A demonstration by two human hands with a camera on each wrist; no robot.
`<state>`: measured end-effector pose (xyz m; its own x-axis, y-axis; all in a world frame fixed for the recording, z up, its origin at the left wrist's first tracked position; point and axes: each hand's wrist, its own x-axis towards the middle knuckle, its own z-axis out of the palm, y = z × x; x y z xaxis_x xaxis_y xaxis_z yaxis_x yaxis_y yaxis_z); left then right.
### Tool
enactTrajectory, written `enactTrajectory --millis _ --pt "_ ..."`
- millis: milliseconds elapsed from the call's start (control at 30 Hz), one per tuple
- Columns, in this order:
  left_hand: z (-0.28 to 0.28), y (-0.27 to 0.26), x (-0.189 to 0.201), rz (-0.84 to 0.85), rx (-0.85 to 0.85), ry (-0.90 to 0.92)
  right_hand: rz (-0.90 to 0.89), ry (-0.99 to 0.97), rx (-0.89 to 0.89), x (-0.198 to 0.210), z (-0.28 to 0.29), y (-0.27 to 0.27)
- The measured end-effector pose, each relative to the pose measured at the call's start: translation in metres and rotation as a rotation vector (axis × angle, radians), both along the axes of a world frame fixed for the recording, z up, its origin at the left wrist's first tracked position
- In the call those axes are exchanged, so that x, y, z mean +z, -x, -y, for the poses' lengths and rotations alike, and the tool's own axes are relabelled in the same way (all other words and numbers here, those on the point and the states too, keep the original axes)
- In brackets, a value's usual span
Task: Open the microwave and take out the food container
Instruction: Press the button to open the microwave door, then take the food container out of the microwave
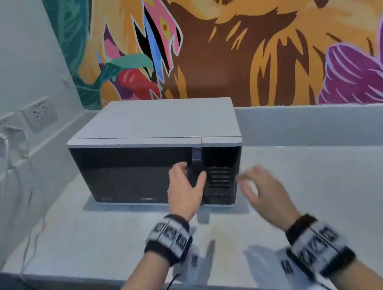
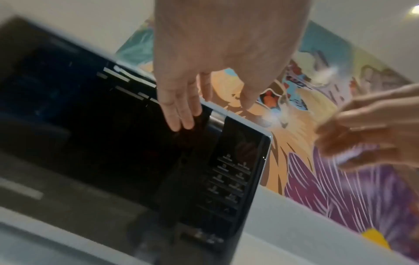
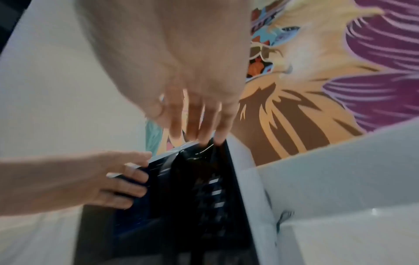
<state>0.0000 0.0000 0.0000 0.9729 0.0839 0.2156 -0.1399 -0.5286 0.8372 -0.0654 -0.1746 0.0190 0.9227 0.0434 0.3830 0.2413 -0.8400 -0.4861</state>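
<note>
A white microwave with a dark glass door stands on the grey counter; the door is closed. My left hand is at the vertical door handle, fingers fairly straight on the glass left of it and thumb spread to its right. My right hand hovers blurred in the air by the microwave's right front corner, with loosely curled fingers and nothing in it. The food container is hidden behind the dark door.
The button panel lies right of the handle. Wall sockets and a white plugged cable are on the left wall. A painted mural wall rises behind. Counter surface stretches to the right and front of the microwave.
</note>
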Motion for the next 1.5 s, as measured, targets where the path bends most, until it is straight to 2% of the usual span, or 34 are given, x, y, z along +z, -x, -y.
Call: enactTrajectory --millis 33,67,133,200,433,600,767,900,1033,1100,1166,1233,1300,1366,1500 --pt "0.011 -0.012 0.004 -0.050 0.015 0.060 0.133 0.025 -0.084 0.010 0.004 -0.022" --pt "0.018 -0.016 0.010 -0.121 0.022 0.118 0.181 0.076 -0.165 0.020 0.005 -0.037" --pt "0.032 -0.025 0.018 -0.240 0.029 0.203 0.162 0.160 -0.208 0.039 0.006 -0.067" --pt "0.039 -0.029 0.014 -0.291 0.061 0.263 0.119 0.255 -0.166 0.036 0.003 -0.080" --pt "0.048 -0.040 0.002 -0.214 0.204 0.252 0.090 0.333 -0.101 0.030 -0.001 -0.084" --pt "0.043 -0.023 0.008 -0.214 0.278 0.257 0.069 0.329 -0.069 0.028 -0.001 -0.082" --pt "0.010 0.019 0.005 -0.185 0.176 0.123 0.083 0.355 -0.063 0.023 -0.007 -0.078" --pt "-0.029 0.063 0.012 -0.168 0.212 0.028 0.130 0.442 0.004 0.014 -0.031 -0.071" --pt "-0.072 0.109 0.031 -0.140 0.332 -0.077 0.152 0.533 0.176 -0.005 -0.071 -0.071" --pt "-0.089 0.125 0.040 -0.148 0.382 -0.174 0.073 0.501 0.298 -0.015 -0.092 -0.077" --pt "-0.104 0.134 0.046 -0.112 0.425 -0.357 -0.067 0.422 0.362 -0.023 -0.109 -0.086" --pt "-0.116 0.135 0.045 -0.106 0.502 -0.584 -0.217 0.331 0.340 -0.032 -0.124 -0.099" --pt "-0.126 0.133 0.041 -0.175 0.592 -0.756 -0.364 0.227 0.298 -0.040 -0.136 -0.116" --pt "-0.136 0.131 0.036 -0.211 0.674 -0.829 -0.439 0.135 0.251 -0.044 -0.144 -0.132" --pt "-0.160 0.124 0.020 -0.149 0.763 -0.880 -0.490 -0.001 0.130 -0.045 -0.154 -0.162"
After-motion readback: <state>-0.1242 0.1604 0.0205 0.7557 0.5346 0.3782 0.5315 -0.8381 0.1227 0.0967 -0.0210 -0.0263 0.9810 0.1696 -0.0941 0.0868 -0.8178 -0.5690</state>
